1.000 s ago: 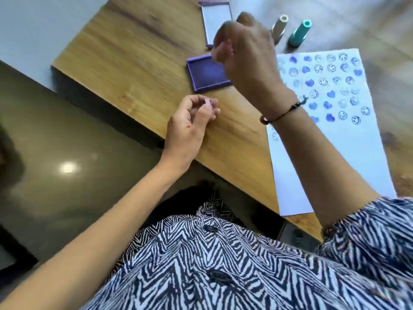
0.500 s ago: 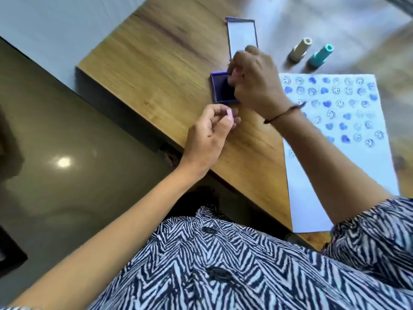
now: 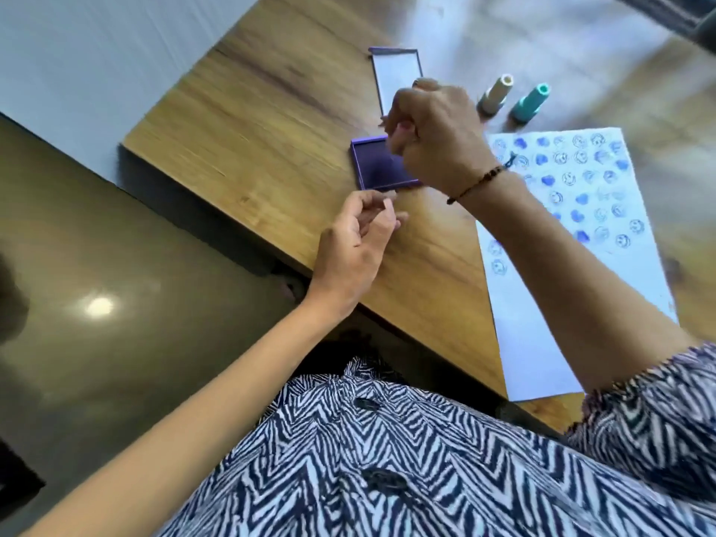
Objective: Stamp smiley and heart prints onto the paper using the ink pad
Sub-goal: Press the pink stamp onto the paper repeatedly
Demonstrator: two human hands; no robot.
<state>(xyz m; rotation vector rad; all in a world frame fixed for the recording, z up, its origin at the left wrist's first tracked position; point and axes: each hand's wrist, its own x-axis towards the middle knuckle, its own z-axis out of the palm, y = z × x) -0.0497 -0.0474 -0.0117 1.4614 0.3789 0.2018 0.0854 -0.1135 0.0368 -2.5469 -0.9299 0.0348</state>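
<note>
The right hand [image 3: 434, 137] has its grip pinched on a pink stamp [image 3: 405, 127] over the pad [image 3: 377, 166]. At 7 o'clock, the left hand [image 3: 358, 246] grips something small (unclear what). Paper [image 3: 573, 234] lies at 3 o'clock on the surface [image 3: 263, 122].

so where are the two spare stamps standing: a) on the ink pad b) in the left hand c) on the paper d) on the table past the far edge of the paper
d: the cream stamp and teal stamp stand on the table beyond the paper, to the right of the ink pad.
</note>
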